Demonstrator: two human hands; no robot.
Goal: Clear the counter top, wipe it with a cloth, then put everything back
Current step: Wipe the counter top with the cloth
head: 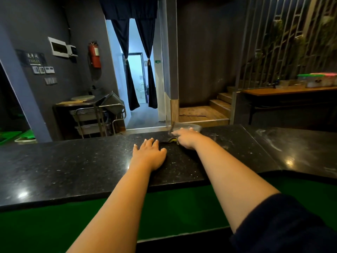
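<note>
Right grip (184,138) presses flat-fingered on blurred cloth (189,127); left grip (148,155) rests open on counter (73,161).

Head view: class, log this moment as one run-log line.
stage: wiping | left hand: flat on counter top | right hand: pressing cloth at far edge

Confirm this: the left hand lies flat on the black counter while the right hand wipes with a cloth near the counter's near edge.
One detail is off. In the head view the right hand presses the cloth at the far edge of the black counter, not the near edge. The left hand does lie flat on the counter.
</note>
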